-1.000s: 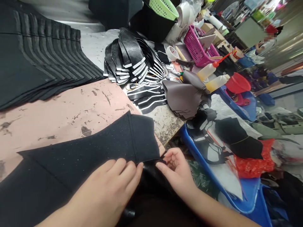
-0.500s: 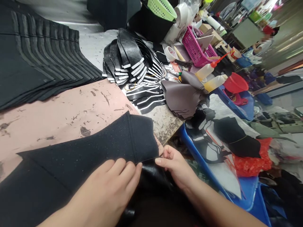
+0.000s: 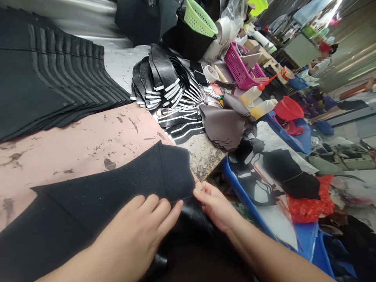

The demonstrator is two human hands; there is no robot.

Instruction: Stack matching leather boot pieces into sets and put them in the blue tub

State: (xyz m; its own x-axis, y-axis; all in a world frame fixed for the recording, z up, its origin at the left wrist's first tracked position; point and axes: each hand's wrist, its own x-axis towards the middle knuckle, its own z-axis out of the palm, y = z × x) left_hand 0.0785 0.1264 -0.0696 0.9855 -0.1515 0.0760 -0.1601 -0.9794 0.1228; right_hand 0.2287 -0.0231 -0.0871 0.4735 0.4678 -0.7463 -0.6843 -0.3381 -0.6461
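Along the near edge of the pink work surface (image 3: 85, 137), the black panel (image 3: 126, 184) lies just beyond the hands, its long axis running from lower left to a narrower end at right. The left hand (image 3: 143, 227) curls over its near edge, grip hidden; the right hand (image 3: 214, 204), nearer the narrow end, pinches the corner. Farther off, white-edged strips (image 3: 186, 136) carry print too small to read.

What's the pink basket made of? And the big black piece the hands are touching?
The pink basket looks like smooth plastic: its wall has neat rows of holes. The black piece looks matte, thin and seamed, so maybe fabric or imitation leather; I can't tell which.
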